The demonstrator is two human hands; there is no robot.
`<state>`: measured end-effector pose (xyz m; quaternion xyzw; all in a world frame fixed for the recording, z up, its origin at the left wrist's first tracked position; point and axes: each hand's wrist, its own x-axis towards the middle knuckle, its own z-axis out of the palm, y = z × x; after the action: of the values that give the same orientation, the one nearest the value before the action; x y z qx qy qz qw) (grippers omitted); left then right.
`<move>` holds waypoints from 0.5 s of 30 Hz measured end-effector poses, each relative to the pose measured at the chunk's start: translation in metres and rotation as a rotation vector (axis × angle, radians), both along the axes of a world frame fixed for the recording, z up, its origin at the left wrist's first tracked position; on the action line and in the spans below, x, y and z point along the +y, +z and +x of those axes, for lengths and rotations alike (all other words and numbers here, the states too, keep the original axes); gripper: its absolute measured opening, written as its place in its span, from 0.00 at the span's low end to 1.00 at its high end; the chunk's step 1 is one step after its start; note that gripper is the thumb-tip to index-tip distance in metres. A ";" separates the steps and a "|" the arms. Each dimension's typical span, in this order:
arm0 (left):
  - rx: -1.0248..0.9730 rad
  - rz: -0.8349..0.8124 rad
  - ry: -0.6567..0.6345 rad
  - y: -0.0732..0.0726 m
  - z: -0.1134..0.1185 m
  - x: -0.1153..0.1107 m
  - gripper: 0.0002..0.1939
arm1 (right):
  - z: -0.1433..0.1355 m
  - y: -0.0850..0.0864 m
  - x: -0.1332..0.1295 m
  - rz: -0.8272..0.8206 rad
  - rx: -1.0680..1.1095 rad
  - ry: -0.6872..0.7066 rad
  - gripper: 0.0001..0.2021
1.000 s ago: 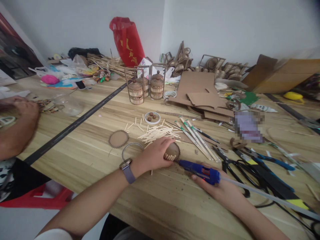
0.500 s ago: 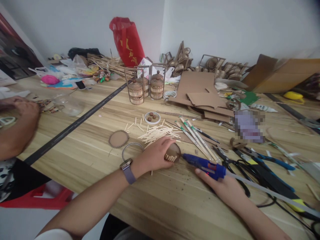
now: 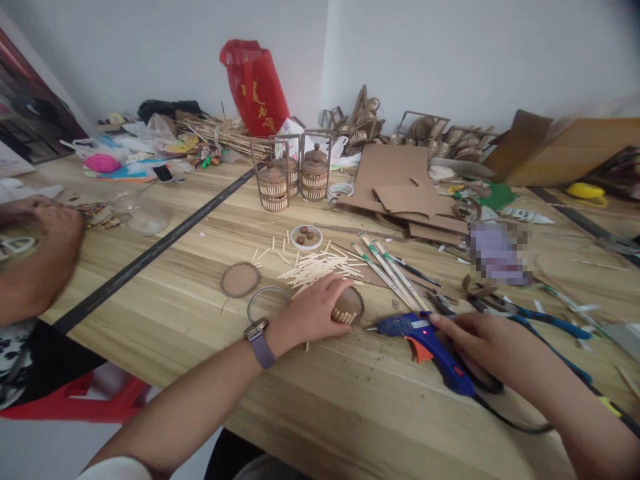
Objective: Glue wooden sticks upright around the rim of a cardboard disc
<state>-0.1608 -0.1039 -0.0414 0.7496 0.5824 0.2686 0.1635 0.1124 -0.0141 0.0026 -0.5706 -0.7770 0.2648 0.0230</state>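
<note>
My left hand (image 3: 315,310) curls round a small round cardboard piece (image 3: 354,303) with a corrugated rim, holding it against the table. Short pale wooden sticks (image 3: 345,316) stand in a row along its near edge. My right hand (image 3: 493,343) grips the rear of a blue hot glue gun (image 3: 413,327), thumb on its body; the other fingertips are hidden. The gun's orange trigger and handle point towards me, and its nozzle is just right of the round piece. A pile of cut sticks (image 3: 320,267) lies behind my left hand.
A second cardboard disc (image 3: 240,279), a ring (image 3: 267,303) and a white dish (image 3: 307,237) with brown beads lie nearby. Wrapped chopsticks (image 3: 395,277) and pliers (image 3: 545,317) are to the right. Finished stick baskets (image 3: 273,187) stand behind. Another person's hand (image 3: 57,223) is at left.
My right hand has shifted to the rear of the glue gun, which has turned so its handle and trigger show. My left hand keeps its hold on the round piece.
</note>
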 end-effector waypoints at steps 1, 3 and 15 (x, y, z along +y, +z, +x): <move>0.000 -0.004 0.002 0.000 0.000 0.000 0.40 | -0.004 0.004 -0.001 0.172 -0.153 0.011 0.24; 0.002 -0.011 0.007 0.000 0.000 0.000 0.40 | -0.017 0.012 -0.003 0.402 -0.336 0.061 0.22; 0.010 0.031 0.000 -0.005 -0.001 0.002 0.41 | -0.128 -0.008 0.039 0.408 -0.203 0.731 0.09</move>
<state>-0.1620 -0.1019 -0.0468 0.7532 0.5791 0.2740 0.1489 -0.0159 0.0248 -0.0059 -0.2648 -0.9628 0.0389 -0.0363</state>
